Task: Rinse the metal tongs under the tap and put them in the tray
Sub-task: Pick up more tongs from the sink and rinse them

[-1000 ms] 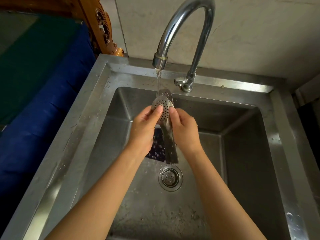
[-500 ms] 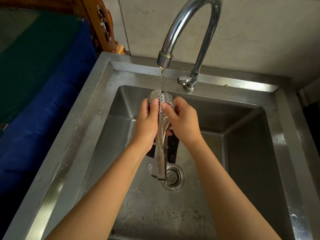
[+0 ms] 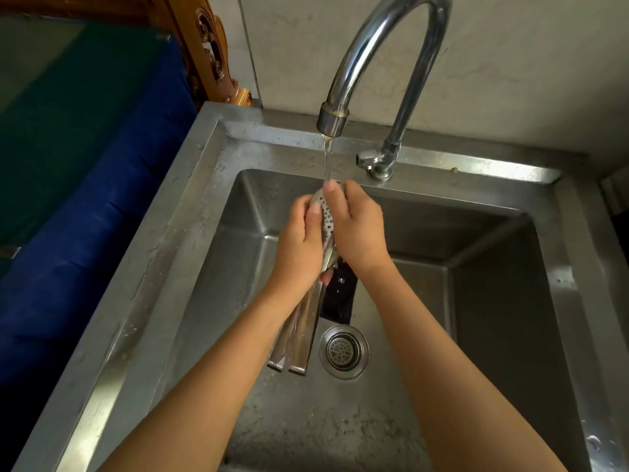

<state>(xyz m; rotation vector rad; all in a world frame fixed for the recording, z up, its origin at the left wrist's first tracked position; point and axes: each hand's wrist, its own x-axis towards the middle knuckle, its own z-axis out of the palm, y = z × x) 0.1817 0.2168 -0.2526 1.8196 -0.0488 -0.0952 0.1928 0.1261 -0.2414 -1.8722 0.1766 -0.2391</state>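
The metal tongs (image 3: 304,330) hang head up over the steel sink (image 3: 190,212), their perforated heads (image 3: 327,218) just under the thin stream from the curved tap (image 3: 374,46). My left hand (image 3: 299,247) grips the tongs from the left, fingers curled round the head and upper arms. My right hand (image 3: 357,229) holds them from the right, its thumb pressed on the top of the perforated head where the water lands. The two flat handle ends point down toward the drain. No tray is in view.
The round drain strainer (image 3: 343,350) lies in the basin floor, right of the handle ends. A dark object (image 3: 340,294) sits in the basin behind the tongs. A blue and green cloth surface (image 3: 68,165) lies left of the sink, with carved wood (image 3: 207,52) behind it.
The tongs' two heads, apart a second ago, are now pressed together. The handles have swung left of the drain, and my right thumb has slid up onto the top of the head.
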